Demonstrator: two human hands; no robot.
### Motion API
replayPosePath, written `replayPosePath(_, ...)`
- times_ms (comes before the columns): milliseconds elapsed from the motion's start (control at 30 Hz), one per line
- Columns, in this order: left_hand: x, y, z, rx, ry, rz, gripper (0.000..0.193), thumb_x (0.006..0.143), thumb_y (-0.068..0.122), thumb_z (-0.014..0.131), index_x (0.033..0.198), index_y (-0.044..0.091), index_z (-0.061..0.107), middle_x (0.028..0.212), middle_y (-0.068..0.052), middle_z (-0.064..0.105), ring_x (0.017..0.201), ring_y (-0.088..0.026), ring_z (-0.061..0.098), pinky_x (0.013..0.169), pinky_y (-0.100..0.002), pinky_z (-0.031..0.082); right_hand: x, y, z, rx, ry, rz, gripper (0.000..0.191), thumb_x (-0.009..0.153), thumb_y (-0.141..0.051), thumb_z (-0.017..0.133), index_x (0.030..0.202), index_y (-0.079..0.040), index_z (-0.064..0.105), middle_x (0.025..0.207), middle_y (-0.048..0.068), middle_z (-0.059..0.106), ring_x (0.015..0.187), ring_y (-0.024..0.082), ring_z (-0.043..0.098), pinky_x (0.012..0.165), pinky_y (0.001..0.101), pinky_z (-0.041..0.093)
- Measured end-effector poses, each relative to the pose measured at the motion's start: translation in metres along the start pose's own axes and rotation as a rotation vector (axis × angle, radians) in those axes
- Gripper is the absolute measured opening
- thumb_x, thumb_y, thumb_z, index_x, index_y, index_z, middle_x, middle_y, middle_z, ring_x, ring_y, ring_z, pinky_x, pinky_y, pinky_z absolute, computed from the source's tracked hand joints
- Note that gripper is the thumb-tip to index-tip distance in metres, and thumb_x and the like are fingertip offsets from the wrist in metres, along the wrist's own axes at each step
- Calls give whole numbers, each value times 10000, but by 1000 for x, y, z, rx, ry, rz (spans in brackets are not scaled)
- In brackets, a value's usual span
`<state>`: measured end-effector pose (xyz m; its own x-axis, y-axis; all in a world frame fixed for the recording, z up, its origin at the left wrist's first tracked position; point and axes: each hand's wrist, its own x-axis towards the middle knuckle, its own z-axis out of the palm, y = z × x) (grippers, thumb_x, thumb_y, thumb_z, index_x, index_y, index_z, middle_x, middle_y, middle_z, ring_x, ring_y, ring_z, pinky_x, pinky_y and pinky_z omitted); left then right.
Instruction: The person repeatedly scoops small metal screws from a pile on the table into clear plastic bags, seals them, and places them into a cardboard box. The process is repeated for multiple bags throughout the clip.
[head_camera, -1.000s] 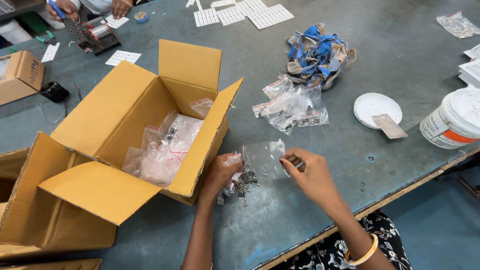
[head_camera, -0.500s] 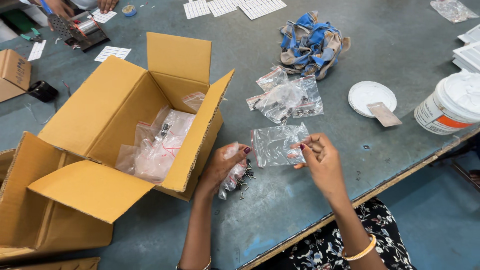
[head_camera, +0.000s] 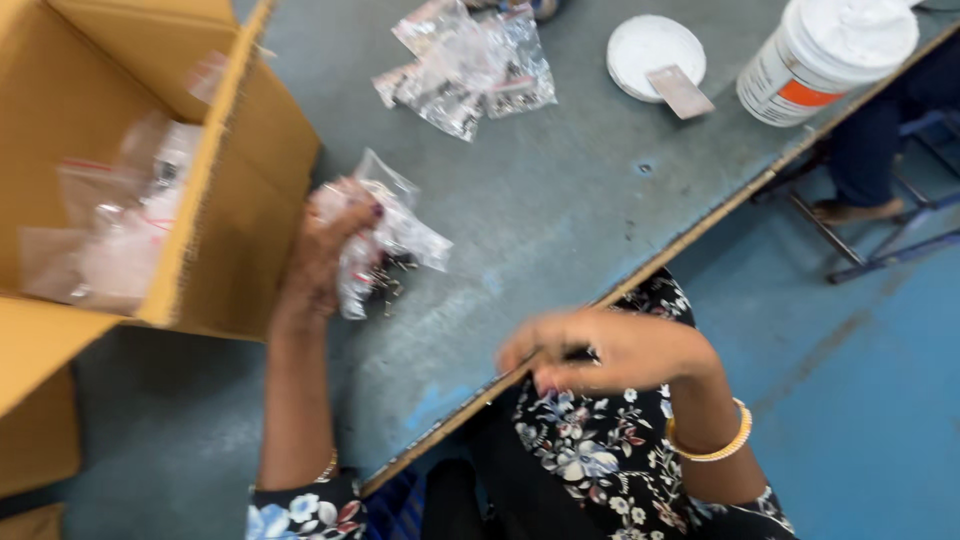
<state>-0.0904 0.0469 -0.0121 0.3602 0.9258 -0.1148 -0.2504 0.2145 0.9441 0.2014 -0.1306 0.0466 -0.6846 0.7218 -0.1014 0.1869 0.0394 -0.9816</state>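
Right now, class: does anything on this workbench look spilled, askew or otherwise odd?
Yes. Small dark metal parts lie loose on the table beneath the clear bag held in the left hand, as if spilled. The pile of bags behind is untidy.

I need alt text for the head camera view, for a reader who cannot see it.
A person's left hand grips a clear plastic bag of small dark parts beside an open cardboard box on a grey-green table. The right hand, blurred, is at the table's edge, apart from the bag.
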Motion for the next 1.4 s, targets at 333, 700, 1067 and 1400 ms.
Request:
replayPosePath(333, -11, 1, 5, 45, 14, 42, 298, 840, 94, 746, 1081, 55, 576, 865, -34, 620, 607, -113, 599, 492, -257, 519, 36, 159, 53, -1052, 579, 178, 534, 949, -241, 592, 1447, -52, 542, 1515, 226, 507, 1428, 403, 424, 1193, 496, 305)
replayPosePath(700, -13, 2, -6, -11, 49, 76, 326, 899, 75, 719, 1175, 16, 555, 963, -74, 634, 722, -146, 650, 541, -263, 526, 62, 145, 2, -1185, 708, 76, 529, 996, -350, 520, 1457, -91, 498, 1522, 156, 469, 1424, 343, 417, 1208, 478, 296)
replayPosePath(1067, -16, 0, -5, -59, 134, 73, 358, 891, 69, 734, 1193, 21, 546, 1016, -85, 648, 757, -148, 670, 555, -267, 546, 76, 171, -13, -1195, 700, 104, 484, 954, -327, 570, 1370, -79, 573, 1419, 163, 550, 1329, 354, 498, 1147, 479, 361)
replayPosePath(1400, -15, -1, -3, 4, 200, 19, 385, 875, 100, 754, 1198, 26, 557, 978, -96, 653, 672, -170, 649, 509, -268, 530, 65, 184, -8, -1164, 727, 118, 445, 915, -306, 616, 1290, -68, 641, 1325, 169, 623, 1242, 365, 571, 1091, 479, 421)
